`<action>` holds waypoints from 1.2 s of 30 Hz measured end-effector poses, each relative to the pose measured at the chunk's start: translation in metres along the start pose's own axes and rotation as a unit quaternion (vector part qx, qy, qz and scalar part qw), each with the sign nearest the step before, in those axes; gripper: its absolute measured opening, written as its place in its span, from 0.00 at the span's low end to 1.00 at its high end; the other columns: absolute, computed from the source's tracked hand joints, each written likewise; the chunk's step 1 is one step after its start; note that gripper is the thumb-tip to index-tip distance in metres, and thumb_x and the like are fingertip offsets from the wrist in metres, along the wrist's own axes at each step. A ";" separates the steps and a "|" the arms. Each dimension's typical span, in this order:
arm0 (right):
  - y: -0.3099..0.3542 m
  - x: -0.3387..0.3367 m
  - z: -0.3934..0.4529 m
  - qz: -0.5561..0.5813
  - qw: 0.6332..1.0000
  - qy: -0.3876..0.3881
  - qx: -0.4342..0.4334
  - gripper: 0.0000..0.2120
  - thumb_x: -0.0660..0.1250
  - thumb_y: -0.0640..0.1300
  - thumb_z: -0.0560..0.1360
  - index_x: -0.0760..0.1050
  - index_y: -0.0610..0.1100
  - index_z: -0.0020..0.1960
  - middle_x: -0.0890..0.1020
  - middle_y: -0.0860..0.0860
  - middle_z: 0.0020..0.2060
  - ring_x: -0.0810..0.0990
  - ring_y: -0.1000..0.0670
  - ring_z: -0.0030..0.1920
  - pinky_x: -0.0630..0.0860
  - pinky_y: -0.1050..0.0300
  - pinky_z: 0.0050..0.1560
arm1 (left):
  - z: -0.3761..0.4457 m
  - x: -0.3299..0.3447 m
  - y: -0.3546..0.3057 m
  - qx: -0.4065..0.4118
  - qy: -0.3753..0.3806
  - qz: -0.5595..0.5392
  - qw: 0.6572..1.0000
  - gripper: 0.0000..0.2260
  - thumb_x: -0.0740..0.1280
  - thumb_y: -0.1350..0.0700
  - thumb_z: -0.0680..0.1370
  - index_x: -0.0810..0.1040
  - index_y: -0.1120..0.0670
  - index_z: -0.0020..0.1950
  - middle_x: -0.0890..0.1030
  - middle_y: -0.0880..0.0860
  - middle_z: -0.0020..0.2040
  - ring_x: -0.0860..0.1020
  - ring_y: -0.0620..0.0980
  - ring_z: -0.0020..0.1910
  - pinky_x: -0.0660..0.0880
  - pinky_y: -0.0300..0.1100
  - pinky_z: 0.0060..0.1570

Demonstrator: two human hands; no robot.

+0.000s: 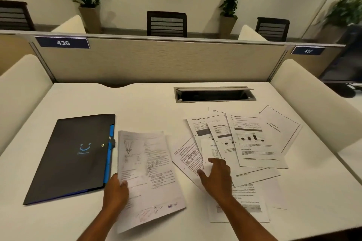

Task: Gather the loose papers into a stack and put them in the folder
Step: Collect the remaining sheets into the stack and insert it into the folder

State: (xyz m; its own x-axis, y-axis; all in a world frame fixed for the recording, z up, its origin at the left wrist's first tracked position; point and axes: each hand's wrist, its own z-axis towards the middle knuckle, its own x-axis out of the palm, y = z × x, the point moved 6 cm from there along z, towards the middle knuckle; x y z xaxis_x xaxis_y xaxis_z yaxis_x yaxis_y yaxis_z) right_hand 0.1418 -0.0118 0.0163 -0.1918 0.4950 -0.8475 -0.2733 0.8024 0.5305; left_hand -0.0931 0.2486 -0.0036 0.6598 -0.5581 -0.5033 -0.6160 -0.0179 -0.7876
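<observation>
A black folder (72,156) with a blue edge and a smile logo lies closed at the left of the white desk (137,103). My left hand (115,191) grips the lower left edge of a small stack of printed papers (148,172), just right of the folder. Several loose papers (252,143) lie fanned out and overlapping at the right. My right hand (217,178) rests flat on these sheets with its fingers spread, touching a small white sheet (209,152) and a tilted page with a table (188,158).
An open cable tray (214,95) is sunk into the desk behind the papers. A beige partition (156,60) labelled 436 closes the back. White side dividers (313,103) stand left and right. A dark monitor (346,64) stands at the far right.
</observation>
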 end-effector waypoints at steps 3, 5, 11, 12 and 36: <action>-0.012 0.003 -0.005 -0.107 0.994 0.001 -0.019 0.39 0.72 0.67 0.66 0.69 0.48 0.70 0.72 0.48 0.69 0.69 0.44 0.70 0.72 0.46 0.65 | -0.001 0.009 0.012 -0.030 0.013 0.021 0.999 0.15 0.57 0.62 0.80 0.69 0.57 0.67 0.77 0.60 0.61 0.77 0.61 0.56 0.76 0.55 0.57; -0.016 0.011 -0.011 -0.164 0.986 0.011 -0.022 0.48 0.67 0.74 0.64 0.67 0.44 0.72 0.69 0.44 0.72 0.68 0.42 0.71 0.71 0.45 0.67 | -0.002 0.013 0.016 -0.045 0.017 0.029 0.998 0.15 0.57 0.60 0.81 0.69 0.56 0.67 0.77 0.60 0.62 0.77 0.61 0.56 0.76 0.56 0.57; -0.020 0.030 -0.019 -0.180 0.983 0.022 -0.032 0.52 0.60 0.76 0.68 0.59 0.39 0.78 0.63 0.40 0.77 0.62 0.40 0.77 0.65 0.43 0.73 | -0.001 0.015 0.020 -0.052 0.016 0.044 0.998 0.14 0.58 0.59 0.81 0.68 0.57 0.67 0.76 0.60 0.64 0.77 0.63 0.57 0.76 0.58 0.57; -0.018 0.031 -0.020 -0.181 0.983 0.024 -0.037 0.51 0.61 0.74 0.70 0.59 0.39 0.78 0.64 0.40 0.77 0.64 0.40 0.77 0.66 0.43 0.73 | -0.001 0.016 0.019 -0.050 0.014 0.048 0.997 0.15 0.58 0.59 0.81 0.68 0.57 0.68 0.76 0.61 0.64 0.76 0.63 0.58 0.76 0.57 0.58; 0.067 0.015 0.003 -0.161 0.961 0.026 -0.222 0.24 0.72 0.37 0.72 0.74 0.44 0.68 0.85 0.46 0.54 0.86 0.45 0.47 0.84 0.52 0.44 | 0.002 0.009 0.028 -0.064 0.045 0.004 0.997 0.15 0.60 0.57 0.81 0.68 0.56 0.68 0.77 0.59 0.62 0.78 0.60 0.55 0.77 0.54 0.53</action>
State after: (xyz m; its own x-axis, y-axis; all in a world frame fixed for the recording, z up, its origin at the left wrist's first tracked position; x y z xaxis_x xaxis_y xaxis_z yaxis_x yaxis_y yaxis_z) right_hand 0.1234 0.0506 0.0394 -0.0741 0.2178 -0.9732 -0.6996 0.6840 0.2064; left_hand -0.1034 0.2449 -0.0305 0.6171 -0.6312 -0.4699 -0.6738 -0.1154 -0.7298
